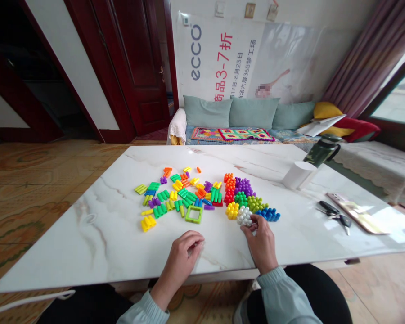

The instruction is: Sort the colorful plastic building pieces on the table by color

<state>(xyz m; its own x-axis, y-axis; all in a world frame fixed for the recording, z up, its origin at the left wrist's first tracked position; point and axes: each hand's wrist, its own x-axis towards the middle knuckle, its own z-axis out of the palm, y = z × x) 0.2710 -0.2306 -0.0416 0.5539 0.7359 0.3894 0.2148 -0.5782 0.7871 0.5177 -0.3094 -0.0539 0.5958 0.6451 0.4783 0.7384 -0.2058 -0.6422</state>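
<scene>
My right hand [261, 243] reaches to a cluster of white knobbed toy pieces [245, 216], its thumb and fingertips pinched at the cluster's right edge. The fingers partly hide the white piece they grip. My left hand [185, 252] rests near the table's front edge, fingers curled together, with nothing visible in them. Around the white cluster stand knobbed groups in yellow [232, 210], green [240, 198], lime [257, 204], blue [268, 214], purple [244, 186], orange [229, 180] and red [229, 198]. A lime square frame [193, 220] lies beyond my left hand.
Loose tube-like blocks [187, 195] in several colours spread over the left middle of the white marble-patterned table [97, 252]. Right of the groups are a white cylinder [299, 175], a camouflage flask [322, 150], keys [337, 216] and a phone [354, 211]. A sofa [253, 114] stands behind.
</scene>
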